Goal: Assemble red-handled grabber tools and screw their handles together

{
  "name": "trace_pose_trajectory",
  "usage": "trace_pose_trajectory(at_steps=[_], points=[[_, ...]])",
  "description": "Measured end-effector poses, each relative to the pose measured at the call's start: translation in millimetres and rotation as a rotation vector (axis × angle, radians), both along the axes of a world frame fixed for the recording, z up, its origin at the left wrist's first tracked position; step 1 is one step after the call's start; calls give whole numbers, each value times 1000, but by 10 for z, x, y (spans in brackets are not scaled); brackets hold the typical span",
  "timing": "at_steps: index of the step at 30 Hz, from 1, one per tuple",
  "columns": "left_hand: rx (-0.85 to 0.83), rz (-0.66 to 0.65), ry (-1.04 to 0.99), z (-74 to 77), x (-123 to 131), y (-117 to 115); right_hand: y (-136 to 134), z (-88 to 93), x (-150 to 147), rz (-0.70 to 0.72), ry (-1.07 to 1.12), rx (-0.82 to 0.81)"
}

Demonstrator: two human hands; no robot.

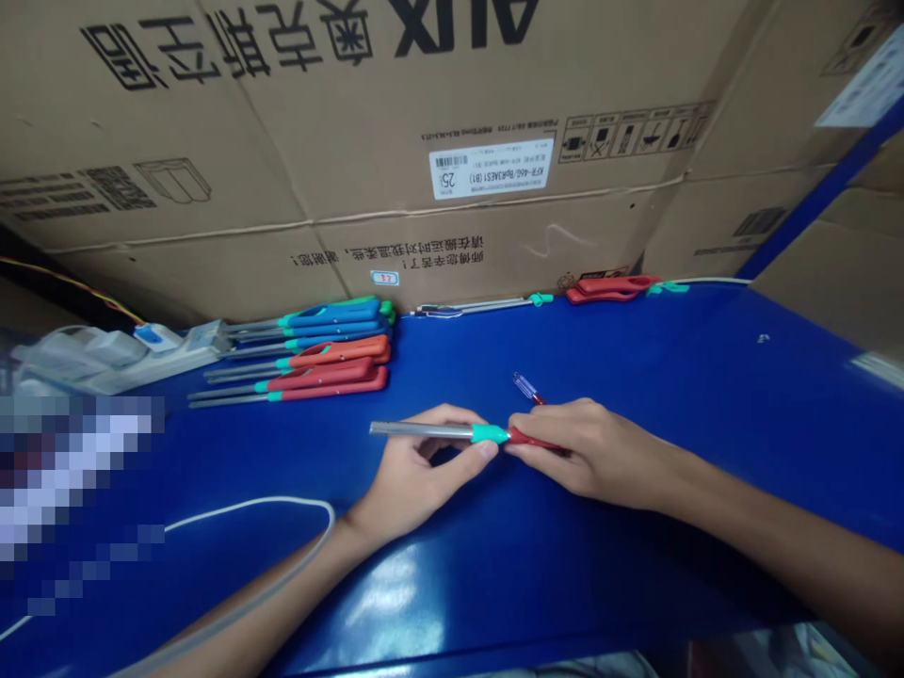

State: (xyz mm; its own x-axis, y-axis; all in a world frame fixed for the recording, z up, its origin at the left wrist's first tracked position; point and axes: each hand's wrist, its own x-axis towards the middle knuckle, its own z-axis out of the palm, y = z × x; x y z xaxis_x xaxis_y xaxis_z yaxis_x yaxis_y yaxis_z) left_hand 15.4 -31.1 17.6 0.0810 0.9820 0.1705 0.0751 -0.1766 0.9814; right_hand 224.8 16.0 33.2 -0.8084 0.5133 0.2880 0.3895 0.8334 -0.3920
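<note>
A long-nosed lighter with a metal tube, a teal collar (487,434) and a red handle lies level above the table between my two hands. My left hand (416,476) pinches it at the teal collar, thumb in front and fingers behind. The red handle (529,440) is in the grip of my right hand (593,447), whose fingers cover most of it. Just behind my right hand's knuckles shows a clear, purplish piece with a red end (527,386). Its lower part is hidden, and I cannot tell whether it is held or lying there.
Several long-nosed lighters (325,364) in red, orange, blue and green lie at the back left, beside a white power strip (169,358). Metal tubes (487,306) and red handle parts (611,288) lie along the cardboard box (353,169). A white cable (282,499) crosses my left forearm.
</note>
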Motion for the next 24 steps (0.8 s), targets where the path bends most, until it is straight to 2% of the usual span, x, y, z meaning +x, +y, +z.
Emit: trace_pose_trajectory(at_steps=[9,13,19,24], points=[[9,-103,147,-27,-7,-23,-51,-47,-36,-12,-7,14],[4,-117,139,-28,16,-17,-54,-48,-26,-30,11,29],[-12,-30,-27,-18,30,22,-26,-36,13,-68,-27,137],[-9,67,-70,41,-39,82,14,-45,25,-119,-4,85]])
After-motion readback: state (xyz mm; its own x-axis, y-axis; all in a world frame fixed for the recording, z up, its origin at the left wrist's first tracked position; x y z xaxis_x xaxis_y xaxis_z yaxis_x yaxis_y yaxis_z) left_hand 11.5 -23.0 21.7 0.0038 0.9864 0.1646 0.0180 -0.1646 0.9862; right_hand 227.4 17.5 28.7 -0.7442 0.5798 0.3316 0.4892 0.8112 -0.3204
